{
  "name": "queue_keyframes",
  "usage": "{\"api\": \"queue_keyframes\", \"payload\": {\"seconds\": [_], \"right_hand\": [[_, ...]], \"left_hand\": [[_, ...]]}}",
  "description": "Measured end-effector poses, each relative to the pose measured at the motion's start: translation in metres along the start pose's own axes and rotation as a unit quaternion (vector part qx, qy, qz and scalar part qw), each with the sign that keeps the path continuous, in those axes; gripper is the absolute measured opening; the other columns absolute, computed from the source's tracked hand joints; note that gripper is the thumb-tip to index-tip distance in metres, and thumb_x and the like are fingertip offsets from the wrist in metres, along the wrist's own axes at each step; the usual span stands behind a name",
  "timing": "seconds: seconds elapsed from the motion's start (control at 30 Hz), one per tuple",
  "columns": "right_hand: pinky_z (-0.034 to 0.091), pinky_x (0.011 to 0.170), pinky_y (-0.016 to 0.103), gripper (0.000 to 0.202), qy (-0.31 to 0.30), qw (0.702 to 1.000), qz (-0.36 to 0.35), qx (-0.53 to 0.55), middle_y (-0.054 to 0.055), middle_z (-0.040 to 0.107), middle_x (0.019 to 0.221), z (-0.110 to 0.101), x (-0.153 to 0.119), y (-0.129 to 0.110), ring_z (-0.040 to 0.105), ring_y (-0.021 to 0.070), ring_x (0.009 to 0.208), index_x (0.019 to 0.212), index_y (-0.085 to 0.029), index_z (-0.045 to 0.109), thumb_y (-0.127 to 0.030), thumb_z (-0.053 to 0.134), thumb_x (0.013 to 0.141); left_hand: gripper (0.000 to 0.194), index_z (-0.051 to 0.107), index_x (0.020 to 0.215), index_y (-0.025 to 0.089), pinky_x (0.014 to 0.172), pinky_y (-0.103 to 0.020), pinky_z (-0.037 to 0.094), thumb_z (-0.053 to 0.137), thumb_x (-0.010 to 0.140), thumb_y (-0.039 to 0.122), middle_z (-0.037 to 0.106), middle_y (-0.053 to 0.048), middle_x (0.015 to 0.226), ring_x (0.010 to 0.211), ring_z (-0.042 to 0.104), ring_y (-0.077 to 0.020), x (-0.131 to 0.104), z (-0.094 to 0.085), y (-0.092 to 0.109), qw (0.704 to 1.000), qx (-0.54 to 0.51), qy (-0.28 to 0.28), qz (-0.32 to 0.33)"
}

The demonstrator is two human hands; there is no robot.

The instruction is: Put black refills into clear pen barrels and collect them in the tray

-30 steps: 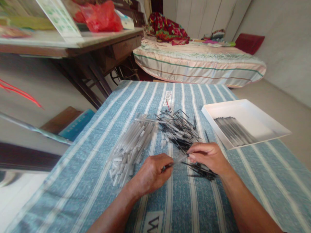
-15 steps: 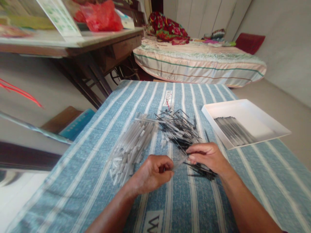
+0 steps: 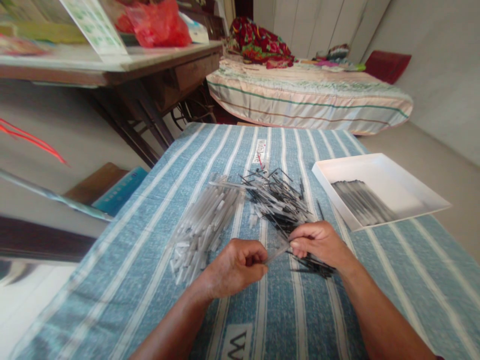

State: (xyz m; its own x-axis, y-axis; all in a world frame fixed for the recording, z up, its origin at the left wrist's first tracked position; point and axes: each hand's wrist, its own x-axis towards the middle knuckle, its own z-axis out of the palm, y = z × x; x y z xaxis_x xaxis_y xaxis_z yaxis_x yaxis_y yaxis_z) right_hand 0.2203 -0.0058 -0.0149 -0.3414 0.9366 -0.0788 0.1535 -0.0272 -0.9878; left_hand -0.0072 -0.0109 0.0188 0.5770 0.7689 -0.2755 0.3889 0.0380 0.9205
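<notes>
My left hand point(image 3: 240, 267) is closed on one end of a thin translucent pen barrel point(image 3: 276, 253), low over the cloth. The fingertips of my right hand point(image 3: 318, 242) pinch the barrel's other end; anything small in that pinch is hidden. To the left lies a pile of similar translucent barrels point(image 3: 208, 220), roughly side by side. Beyond my right hand spreads a tangled pile of thin black pen refills and clear pieces point(image 3: 279, 197). More black sticks point(image 3: 315, 267) lie partly under my right hand.
A shallow white tray point(image 3: 412, 187) on the right holds a row of dark-cored translucent sticks point(image 3: 362, 202). A blue striped cloth point(image 3: 150, 280) covers the table. At the left stands a wooden desk point(image 3: 157, 65) with a red plastic bag point(image 3: 161, 25); a bed point(image 3: 311, 95) is behind.
Both hands stay nearly in place, with the pen barrel still between them. The barrel looks less blurred now, and my right fingertips meet its end. The piles and tray look unchanged.
</notes>
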Motion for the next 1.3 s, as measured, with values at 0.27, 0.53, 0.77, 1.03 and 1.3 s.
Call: {"api": "queue_keyframes", "payload": {"seconds": [0.27,0.53,0.77,1.03,1.3], "right_hand": [[0.043,0.046,0.018,0.029,-0.034,0.998,-0.011,-0.061,-0.001,0.060,0.052,0.000,0.000,-0.004,0.054,0.0082,0.045,0.065,-0.015,0.060,-0.039,0.059,0.081],[0.037,0.046,0.018,0.044,-0.057,0.989,-0.037,-0.128,-0.003,0.052,0.044,0.000,0.000,-0.012,0.046,0.0073,0.042,0.054,-0.017,0.051,-0.044,0.046,0.088],[0.036,0.046,0.019,0.053,-0.028,0.988,-0.035,-0.147,-0.005,0.047,0.038,0.006,0.002,-0.009,0.042,0.0068,0.037,0.046,-0.019,0.042,-0.049,0.041,0.089],[0.041,0.050,0.021,0.038,-0.022,0.996,-0.026,-0.087,-0.002,0.058,0.051,0.000,0.001,-0.005,0.053,0.0100,0.048,0.069,-0.016,0.058,-0.048,0.047,0.086],[0.037,0.046,0.020,0.050,-0.030,0.988,-0.043,-0.145,-0.002,0.051,0.039,0.004,0.001,-0.008,0.045,0.0078,0.039,0.047,-0.018,0.045,-0.045,0.043,0.090]], "left_hand": [[0.007,0.053,0.063,0.014,0.041,-0.016,0.023,0.054,0.069,0.016,0.039,0.008,0.049,0.044,0.033,-0.0045,0.002,0.002,-0.004,1.000,0.016,0.008,0.010],[0.007,0.052,0.064,0.015,0.040,-0.016,0.023,0.053,0.070,0.017,0.038,0.008,0.050,0.045,0.032,-0.0046,0.001,0.002,-0.003,1.000,0.015,-0.003,0.009],[0.011,0.050,0.059,0.014,0.043,-0.016,0.025,0.054,0.068,0.009,0.037,0.008,0.050,0.046,0.032,-0.0044,0.002,0.004,0.001,0.994,0.085,0.046,0.047],[0.008,0.051,0.062,0.015,0.043,-0.017,0.025,0.054,0.069,0.011,0.037,0.009,0.049,0.044,0.031,-0.0044,0.001,0.001,0.001,0.998,0.036,0.041,0.035],[0.009,0.051,0.061,0.014,0.043,-0.017,0.024,0.054,0.068,0.009,0.038,0.009,0.049,0.045,0.031,-0.0044,0.002,0.003,0.001,0.998,0.047,0.036,0.033]]}}
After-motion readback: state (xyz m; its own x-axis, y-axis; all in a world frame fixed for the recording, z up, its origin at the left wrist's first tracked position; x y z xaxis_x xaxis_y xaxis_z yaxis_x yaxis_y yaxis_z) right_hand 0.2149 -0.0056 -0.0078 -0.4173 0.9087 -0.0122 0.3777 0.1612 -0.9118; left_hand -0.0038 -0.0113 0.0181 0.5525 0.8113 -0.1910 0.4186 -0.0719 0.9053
